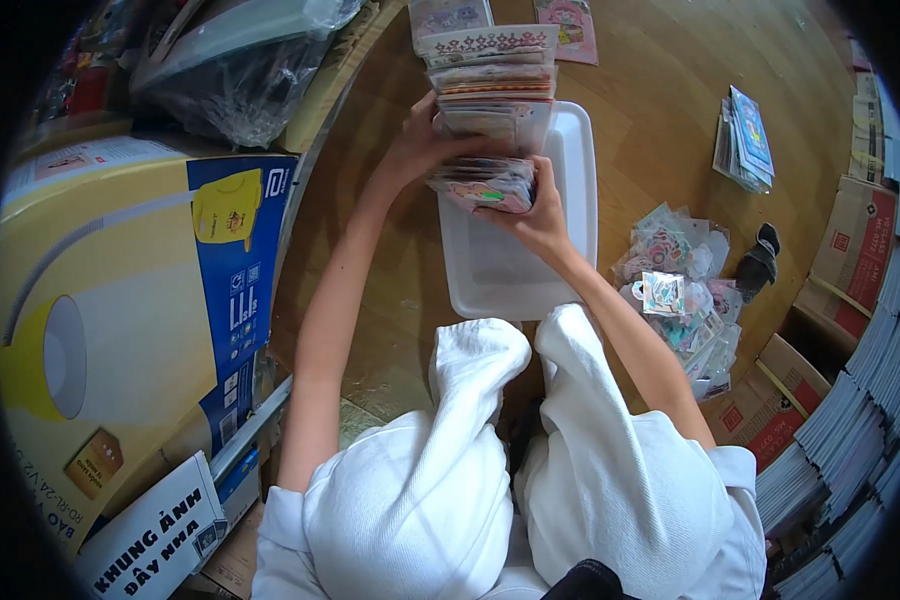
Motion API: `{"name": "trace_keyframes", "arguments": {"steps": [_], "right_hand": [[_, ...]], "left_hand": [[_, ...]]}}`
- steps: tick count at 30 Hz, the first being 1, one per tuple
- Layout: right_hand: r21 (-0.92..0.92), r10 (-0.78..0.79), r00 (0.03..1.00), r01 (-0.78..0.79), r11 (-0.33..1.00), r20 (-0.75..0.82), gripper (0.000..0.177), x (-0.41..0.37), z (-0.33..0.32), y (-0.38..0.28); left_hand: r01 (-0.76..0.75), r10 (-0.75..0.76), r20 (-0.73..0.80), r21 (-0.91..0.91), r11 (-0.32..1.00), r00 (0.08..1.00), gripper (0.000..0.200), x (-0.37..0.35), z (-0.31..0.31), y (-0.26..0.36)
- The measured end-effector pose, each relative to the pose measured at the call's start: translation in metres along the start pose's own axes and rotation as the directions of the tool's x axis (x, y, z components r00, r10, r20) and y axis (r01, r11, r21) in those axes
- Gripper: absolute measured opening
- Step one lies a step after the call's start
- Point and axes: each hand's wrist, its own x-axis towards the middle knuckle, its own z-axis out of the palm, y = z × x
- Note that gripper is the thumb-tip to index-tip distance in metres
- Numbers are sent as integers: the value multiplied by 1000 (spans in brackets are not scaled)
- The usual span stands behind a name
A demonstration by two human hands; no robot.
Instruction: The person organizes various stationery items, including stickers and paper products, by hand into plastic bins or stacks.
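A long row of sticker packs (pixel 495 85) in clear sleeves stands over the far end of a white plastic tray (pixel 510 285). My left hand (pixel 422 145) grips this row from its left side, with fingers laid across the near face. Just nearer to me, my right hand (pixel 538 215) is closed around a smaller bundle of sticker packs (pixel 485 188), thumb along its right side. The bundle is tilted above the tray, and a pink and green design shows on its front. The fingertips under the bundle are partly hidden.
Loose stickers (pixel 670 290) are heaped right of the tray, beside a dark crumpled item (pixel 760 262). Another small stack of packs (pixel 743 140) lies farther back. A large lamp box (pixel 140 300) borders the left; cartons (pixel 850 260) and piled paper stacks (pixel 850 420) line the right.
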Motion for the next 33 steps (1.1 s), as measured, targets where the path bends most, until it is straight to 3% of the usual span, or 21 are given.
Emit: {"name": "trace_keyframes", "arguments": {"steps": [3, 6, 9, 12, 15, 18, 20, 22, 24, 27, 30, 33], "right_hand": [[-428, -254, 962, 190, 884, -99, 80, 0, 1, 4], [-626, -268, 949, 107, 773, -169, 83, -6, 4, -1], [-583, -177, 963, 26, 812, -202, 84, -11, 4, -2], [-433, -164, 965, 60, 899, -205, 85, -7, 3, 7], [-437, -202, 962, 104, 894, -183, 85, -5, 0, 10], [-419, -176, 964, 79, 905, -197, 86, -6, 0, 9], [-417, -178, 963, 79, 905, -202, 87, -7, 0, 4], [-414, -183, 961, 83, 907, -208, 88, -7, 0, 3], [-409, -185, 960, 86, 908, -210, 90, -9, 1, 4], [-404, -143, 965, 43, 914, -222, 93, -13, 2, -2], [-434, -174, 964, 73, 898, -199, 96, -14, -1, 2], [-458, -180, 973, 97, 884, -142, 102, -16, -5, 5]], "left_hand": [[-50, 50, 6, 6, 999, 999, 71, 3, -2, 0], [-76, 76, 29, -14, 997, 997, 70, 4, -2, 1], [-50, 53, 31, -78, 996, 998, 70, 4, -1, -3], [-61, 70, 79, -117, 991, 994, 69, 5, -3, -4], [2, 34, 201, -179, 984, 979, 73, 4, -10, 3], [-26, 93, 169, -359, 933, 981, 79, -11, -17, 15], [-207, 163, -172, -278, 938, 971, 83, -36, -9, 21], [-287, 227, -343, -134, 949, 912, 85, -66, 6, 22], [-280, 272, -354, 29, 960, 895, 87, -93, 31, 8], [-182, 321, -250, 455, 872, 914, 90, -104, 57, -11], [-144, 329, -209, 601, 786, 921, 89, -101, 68, -20], [-69, 260, -258, 572, 817, 930, 84, -100, 74, -18]]}}
